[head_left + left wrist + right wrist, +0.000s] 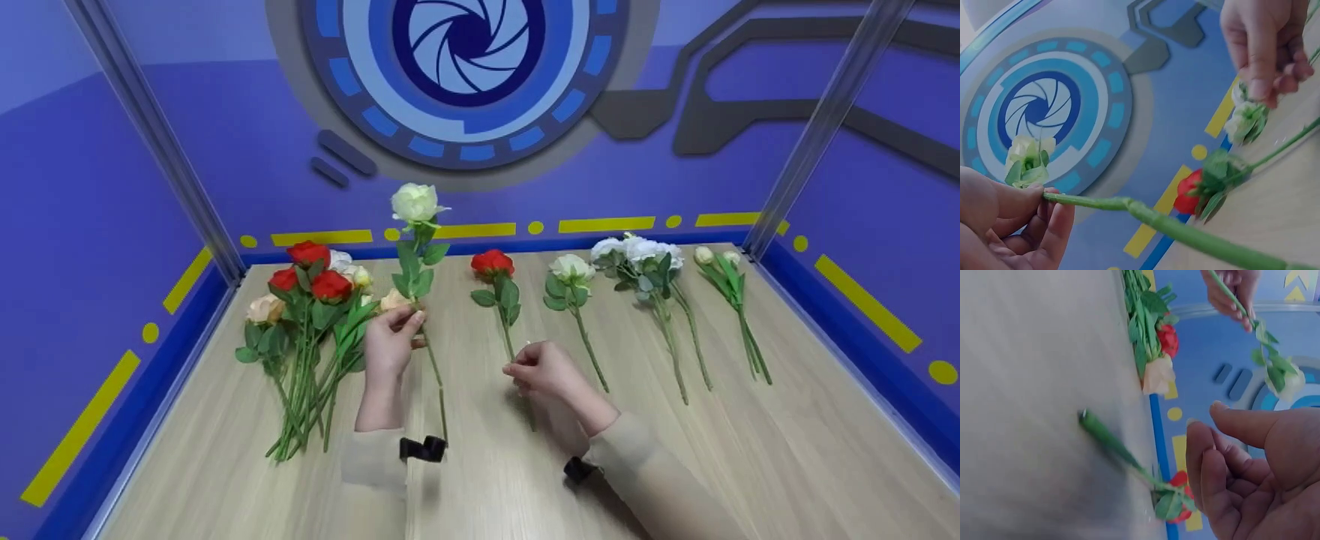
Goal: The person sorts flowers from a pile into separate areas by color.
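Beige sleeves [637, 454] (plain, wrist-length); small black wrist fittings [424, 448]

The rose [415, 202] is cream, its leaves [409, 259] green, the wood-grained table [487, 487] beige.

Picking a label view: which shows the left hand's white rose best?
Head: white rose shows bloom, leaves and most of its stem; left hand hides some. Left wrist: close stem leaving frame, bloom small beyond. Right wrist: bloom, leaves, stem cut at top edge.
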The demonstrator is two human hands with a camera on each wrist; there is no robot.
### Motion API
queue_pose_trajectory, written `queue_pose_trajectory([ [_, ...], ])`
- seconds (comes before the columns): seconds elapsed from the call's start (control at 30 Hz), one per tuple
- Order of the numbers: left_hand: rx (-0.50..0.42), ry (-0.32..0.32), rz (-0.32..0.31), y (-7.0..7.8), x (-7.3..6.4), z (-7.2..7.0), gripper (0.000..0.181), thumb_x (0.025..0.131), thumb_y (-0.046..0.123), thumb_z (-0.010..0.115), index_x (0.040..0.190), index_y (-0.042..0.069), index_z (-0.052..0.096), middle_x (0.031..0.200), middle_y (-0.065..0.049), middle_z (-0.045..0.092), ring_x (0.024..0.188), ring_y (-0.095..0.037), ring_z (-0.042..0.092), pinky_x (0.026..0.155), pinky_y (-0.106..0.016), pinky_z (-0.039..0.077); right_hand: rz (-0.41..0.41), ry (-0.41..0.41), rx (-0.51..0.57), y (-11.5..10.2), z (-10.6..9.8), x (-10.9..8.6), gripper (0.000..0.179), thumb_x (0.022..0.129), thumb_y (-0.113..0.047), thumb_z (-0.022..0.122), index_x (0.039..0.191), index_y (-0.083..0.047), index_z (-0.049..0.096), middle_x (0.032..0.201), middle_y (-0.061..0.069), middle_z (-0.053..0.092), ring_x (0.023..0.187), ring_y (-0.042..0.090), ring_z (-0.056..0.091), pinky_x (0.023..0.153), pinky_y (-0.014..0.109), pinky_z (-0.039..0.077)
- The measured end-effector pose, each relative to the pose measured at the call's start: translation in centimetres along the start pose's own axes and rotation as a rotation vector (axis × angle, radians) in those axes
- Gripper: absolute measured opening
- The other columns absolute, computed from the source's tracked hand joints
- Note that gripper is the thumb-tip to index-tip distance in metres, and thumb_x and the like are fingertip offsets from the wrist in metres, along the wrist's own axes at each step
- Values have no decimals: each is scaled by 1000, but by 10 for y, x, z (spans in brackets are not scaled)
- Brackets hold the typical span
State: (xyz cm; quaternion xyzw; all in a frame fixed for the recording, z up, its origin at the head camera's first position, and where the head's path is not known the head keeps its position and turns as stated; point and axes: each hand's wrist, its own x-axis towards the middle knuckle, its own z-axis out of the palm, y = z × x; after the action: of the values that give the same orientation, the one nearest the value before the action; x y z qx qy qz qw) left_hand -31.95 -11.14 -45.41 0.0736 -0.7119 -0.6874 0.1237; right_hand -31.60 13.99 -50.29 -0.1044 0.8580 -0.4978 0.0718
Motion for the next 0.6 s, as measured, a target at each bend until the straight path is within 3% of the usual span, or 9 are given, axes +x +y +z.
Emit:
queue_pose_trajectory([
  [0.13, -46, -45, -18, -1, -6, 17, 24, 99, 2, 66, 118, -12, 69, 107, -26, 72, 79, -10, 66, 62, -22, 59, -97, -80, 55, -8, 6, -5, 23, 98, -15, 71, 97, 8, 75, 79, 13, 76, 61, 9, 67, 60, 24, 57],
  [0.23, -55, -73, -17, -4, -10, 29, 22, 99, 2, 66, 116, -11, 69, 106, -25, 72, 80, -11, 66, 63, -23, 60, -134, -98, 77, -15, 13, -10, 26, 99, -20, 70, 102, 6, 76, 85, 16, 78, 65, 9, 70, 61, 22, 57],
  [0.4, -56, -90, 14, -9, -16, 46, 21, 98, 4, 67, 115, -10, 71, 102, -22, 73, 82, -17, 69, 63, -24, 61, -162, -74, 74, -23, 21, -16, 17, 96, -17, 74, 99, -1, 78, 86, 14, 78, 67, 10, 71, 62, 19, 55],
  [0.6, -99, -35, 14, -13, -19, 56, 21, 97, 3, 68, 115, -8, 72, 99, -15, 71, 81, -13, 66, 60, -21, 59, -211, -9, 50, -24, 24, -18, 7, 91, -9, 78, 92, -2, 75, 81, 14, 76, 65, 9, 68, 57, 18, 50],
])
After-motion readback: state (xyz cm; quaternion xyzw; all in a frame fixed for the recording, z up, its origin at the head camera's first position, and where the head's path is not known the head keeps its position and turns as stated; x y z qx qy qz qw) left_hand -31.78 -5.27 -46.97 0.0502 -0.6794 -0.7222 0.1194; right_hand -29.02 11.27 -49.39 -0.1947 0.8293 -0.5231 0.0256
